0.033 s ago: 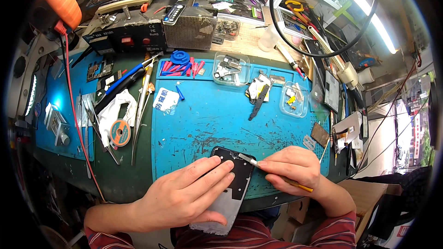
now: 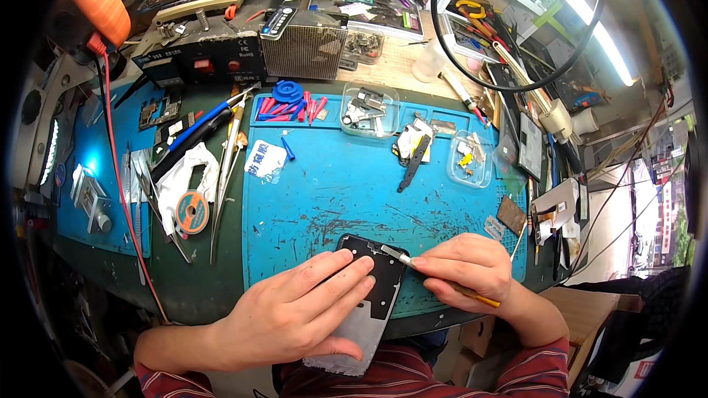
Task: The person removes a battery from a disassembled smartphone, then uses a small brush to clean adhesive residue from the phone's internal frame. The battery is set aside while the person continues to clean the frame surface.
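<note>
A black and grey phone frame (image 2: pixel 385 289) lies tilted at the near edge of the blue mat, its lower end jutting out over my lap. My left hand (image 2: pixel 306 306) rests across it from the left, fingers stretched out flat on the black part and the thumb on the grey panel. In my right hand (image 2: pixel 472 269) is a slim craft knife (image 2: pixel 479 295) with a brownish-yellow handle, pinched near its pale collar. Its flat metal blade touches or nearly touches the frame's upper right edge; exact contact is too small to tell.
Across the blue mat (image 2: pixel 324 199) stand a clear tub of small parts (image 2: pixel 370 109), another clear tub (image 2: pixel 470 158) and a dark strip (image 2: pixel 414 163). Tweezers, a solder wick spool (image 2: pixel 192 211) and a red cable (image 2: pixel 118 169) lie left. A black ring (image 2: pixel 440 29) hangs upper right.
</note>
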Motion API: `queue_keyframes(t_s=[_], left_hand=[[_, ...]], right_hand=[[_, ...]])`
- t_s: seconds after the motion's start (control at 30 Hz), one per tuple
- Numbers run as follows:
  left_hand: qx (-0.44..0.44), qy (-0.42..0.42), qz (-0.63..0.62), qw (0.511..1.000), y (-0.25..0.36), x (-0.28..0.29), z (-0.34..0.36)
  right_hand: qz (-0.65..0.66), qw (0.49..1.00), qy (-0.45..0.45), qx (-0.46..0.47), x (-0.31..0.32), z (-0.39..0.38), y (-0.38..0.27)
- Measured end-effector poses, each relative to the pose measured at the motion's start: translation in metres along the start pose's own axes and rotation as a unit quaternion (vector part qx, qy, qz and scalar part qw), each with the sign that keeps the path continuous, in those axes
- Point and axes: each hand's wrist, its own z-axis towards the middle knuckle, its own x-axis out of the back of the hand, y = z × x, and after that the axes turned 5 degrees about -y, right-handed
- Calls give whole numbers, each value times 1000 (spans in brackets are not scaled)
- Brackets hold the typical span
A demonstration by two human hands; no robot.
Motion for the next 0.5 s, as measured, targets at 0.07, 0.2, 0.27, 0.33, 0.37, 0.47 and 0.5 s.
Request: queue_keyframes(t_s=[0.07, 0.2, 0.27, 0.33, 0.37, 0.47, 0.5], left_hand=[[0, -2, 0, 1000, 0, 1, 0], [1, -2, 0, 1000, 1, 1, 1], [2, -2, 4, 1000, 1, 1, 1], [1, -1, 5, 1000, 1, 1, 1], [1, -1, 4, 1000, 0, 1, 1], [1, 1, 0, 1000, 0, 1, 1], [0, 2, -1, 1000, 0, 1, 1]], right_hand=[[0, 1000, -1, -2, 0, 1, 0], [5, 1000, 2, -4, -2, 2, 0], [10, 1000, 2, -6, -2, 2, 1], [12, 1000, 1, -6, -1, 2, 1], [11, 1000, 1, -5, 0, 1, 1], [13, 1000, 1, -4, 0, 1, 1], [14, 1000, 3, -6, 0, 1, 1]])
